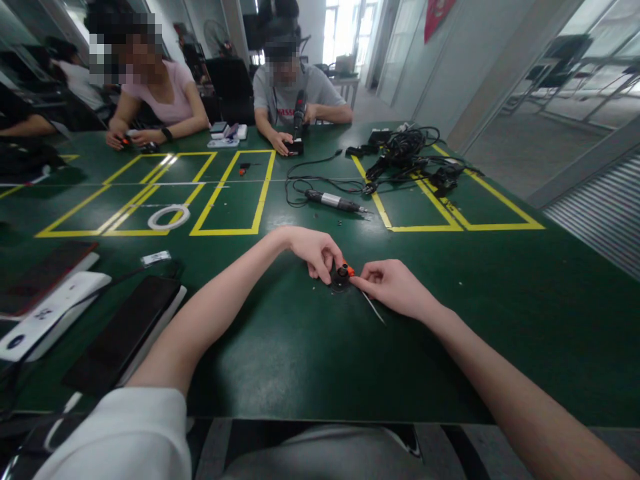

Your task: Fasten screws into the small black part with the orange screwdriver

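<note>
Both hands [350, 270] at a small black-and-orange part [343, 271] above the green table [280, 347].

Small black-and-orange part [343, 271] (round base) on tabletop [280, 360].

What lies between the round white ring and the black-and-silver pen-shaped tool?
The head view shows yellow tape strips between the ring and the tool, plus a thin black cable looping by the tool.

Three orange-and-black pieces [344, 271] show: two across the bench [280, 360] and one in the near middle. There is one white tape roll [169, 217], one pen-shaped driver [330, 200], one upright power tool [299, 110], two dark phone-like slabs [125, 330], one heap of black cables [405, 150], one black wristband [167, 135] and one red banner [437, 17].
</note>
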`<state>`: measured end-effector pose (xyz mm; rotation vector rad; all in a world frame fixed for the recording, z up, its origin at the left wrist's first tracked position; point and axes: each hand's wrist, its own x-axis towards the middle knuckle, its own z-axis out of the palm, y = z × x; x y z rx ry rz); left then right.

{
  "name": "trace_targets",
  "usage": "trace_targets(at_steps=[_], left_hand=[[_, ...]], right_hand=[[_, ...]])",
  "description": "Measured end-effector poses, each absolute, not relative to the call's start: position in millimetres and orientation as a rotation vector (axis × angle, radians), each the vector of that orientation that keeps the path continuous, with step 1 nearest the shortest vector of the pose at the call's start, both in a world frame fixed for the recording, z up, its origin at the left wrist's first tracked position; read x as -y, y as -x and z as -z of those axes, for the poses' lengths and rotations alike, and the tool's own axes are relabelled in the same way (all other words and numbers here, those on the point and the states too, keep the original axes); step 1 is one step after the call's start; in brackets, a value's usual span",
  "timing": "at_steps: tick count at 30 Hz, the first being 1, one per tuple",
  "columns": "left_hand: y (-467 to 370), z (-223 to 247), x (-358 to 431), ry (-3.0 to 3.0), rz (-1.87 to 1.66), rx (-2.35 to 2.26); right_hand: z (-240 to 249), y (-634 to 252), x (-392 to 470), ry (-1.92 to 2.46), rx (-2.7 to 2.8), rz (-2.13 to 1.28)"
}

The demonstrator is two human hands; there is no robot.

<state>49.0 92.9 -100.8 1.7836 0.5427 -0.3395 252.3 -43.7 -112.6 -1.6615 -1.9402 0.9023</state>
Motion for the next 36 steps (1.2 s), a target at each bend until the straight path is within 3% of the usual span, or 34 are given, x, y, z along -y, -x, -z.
trace_targets(at_steps=[11, 16, 30, 36], left_hand=[[-47.1, 49.5, -71.5, -2.203, 0.433, -0.706], [-63.2, 43.9, -46.7, -2.549, 0.597, -0.853], [-47.4, -2.4, -26.2, -2.734, 0.043, -0.778], [-53.4, 0.0, -12.6, -2.812, 0.091, -0.725]], right_hand=[[120.7, -255.4, 43.2, 1.165, 2.122, -0.567], [132.4, -250.8, 40.3, 1.145, 2.171, -0.478], [119.3, -244.5, 49.3, 1.251, 1.852, -0.580], [114.0, -240.8, 56.8, 1.227, 1.870, -0.507]])
